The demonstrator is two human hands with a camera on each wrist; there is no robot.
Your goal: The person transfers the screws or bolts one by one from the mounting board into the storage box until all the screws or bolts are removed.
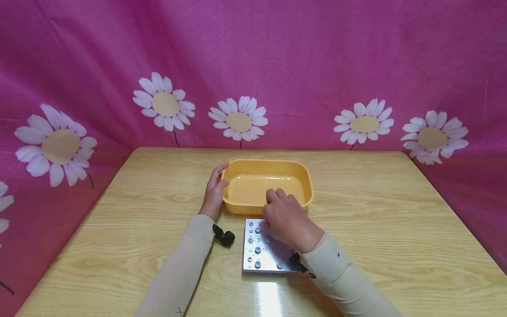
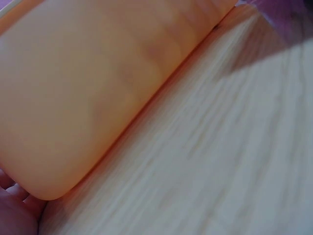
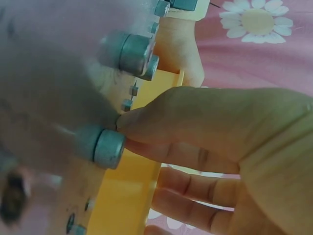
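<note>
My left hand grips the left end of a yellow plastic basin, thumb at the rim and fingers outside. In the left wrist view the basin's wall fills much of the picture, with part of the hand at lower left. A metal plate studded with socket-head bolts lies in front of the basin. Over its far right part is my right hand, fingers bent. In the right wrist view its thumb and index finger come together beside a bolt; whether they pinch anything is hidden.
A wooden table holds the basin and plate. Behind it and along its sides hangs a pink curtain printed with white daisies. Each sleeved wrist wears a black camera mount, the left one close to the plate.
</note>
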